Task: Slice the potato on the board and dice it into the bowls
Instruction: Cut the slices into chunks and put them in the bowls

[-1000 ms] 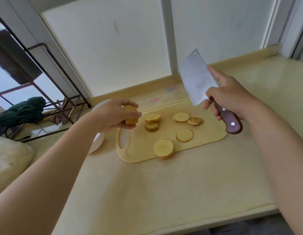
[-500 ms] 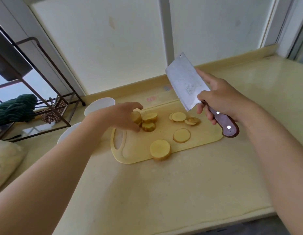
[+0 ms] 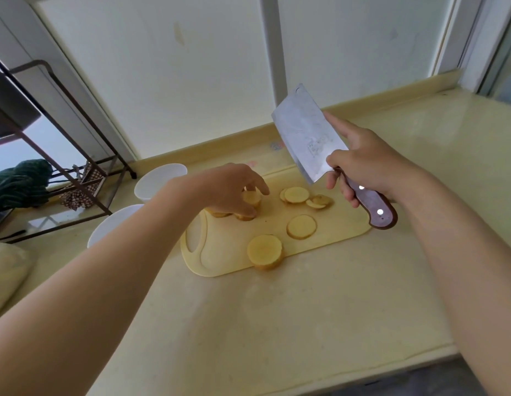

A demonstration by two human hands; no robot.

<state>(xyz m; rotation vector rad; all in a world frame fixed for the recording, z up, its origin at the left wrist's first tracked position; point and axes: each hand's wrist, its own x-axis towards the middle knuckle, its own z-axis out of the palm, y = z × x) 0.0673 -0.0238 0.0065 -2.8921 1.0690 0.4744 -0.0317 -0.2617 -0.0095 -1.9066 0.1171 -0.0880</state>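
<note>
Gripping potato slices, left hand half hides them; forearm cuts bowl.

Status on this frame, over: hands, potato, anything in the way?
Left hand holds a potato piece on the board. Right hand grips the cleaver, raised clear. Round slices lie undiced; nothing blocks the cut.

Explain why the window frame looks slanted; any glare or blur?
Head view: wide-angle lens slants the window frame; soft daylight, faint shadow under the left hand gripping potato slices; the cleaver in the right hand shows dull sheen, no glare; little blur.
</note>
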